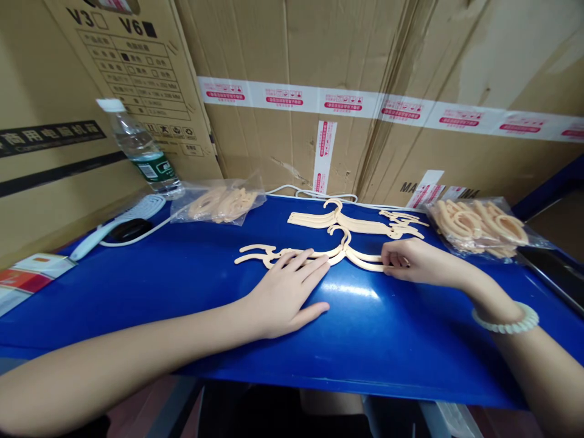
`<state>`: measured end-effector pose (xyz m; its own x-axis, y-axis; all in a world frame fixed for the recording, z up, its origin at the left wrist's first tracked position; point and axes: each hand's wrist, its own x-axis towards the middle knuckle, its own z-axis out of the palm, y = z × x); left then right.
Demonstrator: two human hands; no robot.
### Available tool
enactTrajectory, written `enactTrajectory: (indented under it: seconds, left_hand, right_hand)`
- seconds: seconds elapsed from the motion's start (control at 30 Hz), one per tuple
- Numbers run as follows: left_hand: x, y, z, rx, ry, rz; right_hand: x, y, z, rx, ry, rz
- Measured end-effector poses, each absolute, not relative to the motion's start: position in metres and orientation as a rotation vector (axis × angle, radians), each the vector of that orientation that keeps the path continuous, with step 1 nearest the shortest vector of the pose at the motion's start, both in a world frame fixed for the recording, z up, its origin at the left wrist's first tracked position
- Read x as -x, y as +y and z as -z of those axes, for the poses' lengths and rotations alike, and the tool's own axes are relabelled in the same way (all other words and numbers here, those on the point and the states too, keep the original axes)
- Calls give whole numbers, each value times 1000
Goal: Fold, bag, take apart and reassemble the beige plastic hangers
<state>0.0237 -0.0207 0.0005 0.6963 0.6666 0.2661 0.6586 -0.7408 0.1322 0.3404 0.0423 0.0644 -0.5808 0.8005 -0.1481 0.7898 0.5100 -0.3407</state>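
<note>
A beige folding clothes hanger (364, 260) lies in the middle of the blue table (365, 340), its hook pointing to the back. My left hand (287, 292) rests flat across its left arm, fingers spread and thumb apart. The tip of the hanger's right arm is between the curled fingers of my right hand (422, 261), which wears a pale bead bracelet (506, 319) at the wrist. Just behind is a stack of similar beige hangers (314, 218). Slim hooked beige ends (404, 225) lie at that stack's right, behind my right hand.
Clear bags of beige hanger parts lie at back left (221, 204) and back right (479, 226). A water bottle (139, 149) leans against a box at left, near a hairbrush (118, 225) and a white cable. Tall cardboard boxes (283, 146) wall the back; a dark flat device (554, 277) lies right.
</note>
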Motion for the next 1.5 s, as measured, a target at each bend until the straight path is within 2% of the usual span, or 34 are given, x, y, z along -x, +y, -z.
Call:
enactTrajectory:
  seconds: [0.57,0.7,0.87,1.2,1.5]
  left_hand:
    - [-23,-13,0,-2862,1160,-479]
    - [-24,-12,-2,-2879,1069,-518]
    - [-24,-12,-3,-2867,1008,-577]
    - [-20,-4,6,-2708,1359,-504]
    - [-20,-5,13,-2701,1427,-604]
  right_hand:
    - [-345,48,-65,1378,-2690,-445]
    - [-346,49,-67,1283,-2589,-256]
    - [-347,50,-66,1392,-2498,20]
    - [-351,47,-74,1415,-2064,155]
    - [-360,59,-68,1561,-1943,175]
